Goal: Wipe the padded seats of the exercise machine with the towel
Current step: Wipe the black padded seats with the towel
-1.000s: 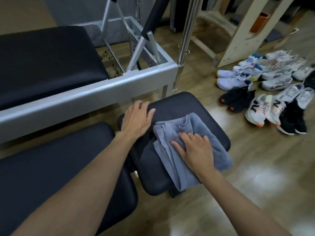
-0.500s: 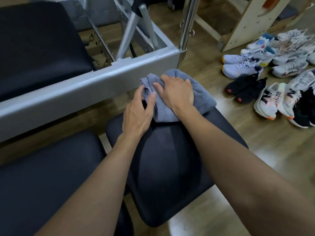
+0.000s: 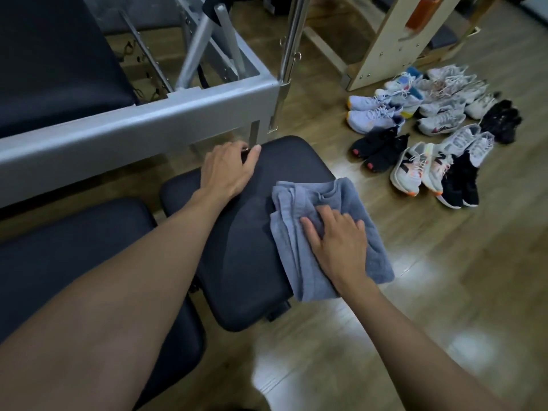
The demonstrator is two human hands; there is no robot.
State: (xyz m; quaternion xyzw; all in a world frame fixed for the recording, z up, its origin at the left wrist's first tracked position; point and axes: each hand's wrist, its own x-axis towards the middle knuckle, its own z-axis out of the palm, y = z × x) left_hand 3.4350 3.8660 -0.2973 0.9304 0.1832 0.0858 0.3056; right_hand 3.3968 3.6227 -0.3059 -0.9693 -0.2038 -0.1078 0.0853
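Observation:
A small black padded seat (image 3: 237, 247) stands in the middle of the view. A folded grey-blue towel (image 3: 299, 232) lies on its right half and hangs over the right edge. My right hand (image 3: 338, 244) lies flat on the towel with fingers spread, pressing it onto the pad. My left hand (image 3: 228, 170) rests on the seat's far left corner, its fingers curled over the edge. A second black padded seat (image 3: 65, 262) sits to the left, partly under my left forearm. A third black pad (image 3: 53, 63) lies at the far left inside the frame.
The machine's grey metal frame (image 3: 142, 129) runs across behind the seats, with a chrome post (image 3: 292, 40) at its corner. Several pairs of shoes (image 3: 430, 134) lie on the wooden floor to the right. A pale wooden stand (image 3: 385, 43) rises at the back right.
My right hand has dragged the towel from the seat's far edge back to the near right side. My left hand stays on the seat's far left corner.

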